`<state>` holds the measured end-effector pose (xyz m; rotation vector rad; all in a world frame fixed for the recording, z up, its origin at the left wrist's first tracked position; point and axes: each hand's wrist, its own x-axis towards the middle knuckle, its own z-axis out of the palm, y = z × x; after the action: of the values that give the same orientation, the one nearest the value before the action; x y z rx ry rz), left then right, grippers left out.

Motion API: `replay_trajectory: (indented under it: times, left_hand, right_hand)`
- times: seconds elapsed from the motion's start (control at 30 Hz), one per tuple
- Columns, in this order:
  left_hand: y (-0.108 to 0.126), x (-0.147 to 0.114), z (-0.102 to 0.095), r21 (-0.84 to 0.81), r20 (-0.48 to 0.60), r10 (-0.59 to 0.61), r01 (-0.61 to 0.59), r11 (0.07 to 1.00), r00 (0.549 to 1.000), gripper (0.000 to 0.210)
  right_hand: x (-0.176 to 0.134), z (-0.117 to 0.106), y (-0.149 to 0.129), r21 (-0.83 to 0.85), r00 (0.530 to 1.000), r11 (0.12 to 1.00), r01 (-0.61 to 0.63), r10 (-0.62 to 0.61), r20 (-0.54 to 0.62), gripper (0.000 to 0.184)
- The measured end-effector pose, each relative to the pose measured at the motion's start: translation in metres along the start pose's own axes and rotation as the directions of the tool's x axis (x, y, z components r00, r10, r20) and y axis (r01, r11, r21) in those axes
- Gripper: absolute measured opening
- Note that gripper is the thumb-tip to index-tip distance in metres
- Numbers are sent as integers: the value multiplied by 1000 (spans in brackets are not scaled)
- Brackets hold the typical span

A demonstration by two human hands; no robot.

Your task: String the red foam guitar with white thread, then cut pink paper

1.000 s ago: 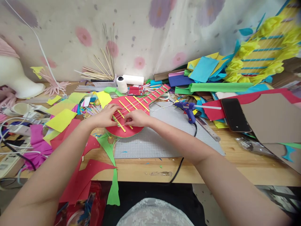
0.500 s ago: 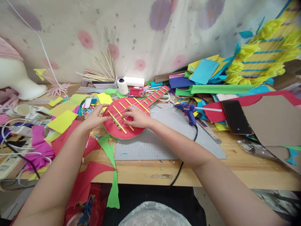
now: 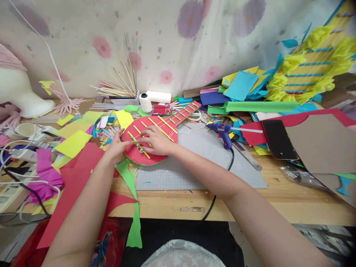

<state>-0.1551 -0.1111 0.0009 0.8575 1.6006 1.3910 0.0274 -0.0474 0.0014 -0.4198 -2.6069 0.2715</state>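
A red paper guitar [image 3: 160, 157] with a green edge lies on the grey cutting mat [image 3: 178, 176], its neck slanting up and right. Yellow strips cross its body, green strips cross the neck, and white strings run along it. At the lower strip sit small green pieces [image 3: 138, 145] with loops of string. My left hand [image 3: 115, 148] rests at the guitar's left rim, fingers apart, its thumb reaching over to the green pieces. My right hand [image 3: 157, 141] lies over the body, fingers bent and fingertips drawn together beside those pieces. What they pinch is too small to make out.
A blue glue gun [image 3: 221, 131] lies right of the guitar, its black cord hanging over the table edge. Beyond it are a metal ruler [image 3: 247, 155], a phone [image 3: 279, 139] and cardboard. Paper scraps [image 3: 73, 144] and cables crowd the left. A thread spool [image 3: 145, 103] stands behind.
My left hand has shifted slightly right, with its thumb now at the green pieces. My right hand has moved left and its fingertips have closed in there. Red paper beside my left arm has shifted.
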Motion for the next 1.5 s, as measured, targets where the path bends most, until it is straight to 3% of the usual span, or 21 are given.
replay_trajectory:
  times: [0.27,0.47,0.73,0.9,1.0,1.1,1.2,1.33,1.5]
  left_hand:
    - [-9,4,-5,218,43,58,-67,974,997,74]
    - [-5,5,-5,228,43,46,-54,972,998,81]
    - [0,9,-3,158,-28,-32,36,987,999,76]
    - [-1,11,-4,212,-25,-20,25,977,999,72]
    - [3,13,-7,288,-111,102,-67,955,989,62]
    - [17,14,-9,472,-155,328,-222,853,932,50]
    - [37,10,-2,595,31,391,-331,732,920,34]
    - [58,4,17,684,323,288,-433,588,902,24]
    - [64,7,32,719,361,239,-433,544,901,24]
  right_hand:
    - [1,-4,-4,-42,996,998,50,-47,75,30]
    - [-3,-4,5,3,999,1000,28,-28,39,29]
    - [6,0,16,-4,998,999,-46,46,32,36]
    - [6,-6,14,3,998,999,-49,49,34,33]
    - [-5,-16,14,67,996,994,-89,87,30,26]
    - [-18,-24,17,123,990,985,-124,114,81,21]
    - [-24,-25,19,132,982,980,-150,132,137,23]
    - [-21,-22,20,80,964,970,-229,215,153,29]
    - [-13,-20,18,-41,955,969,-244,248,164,17]
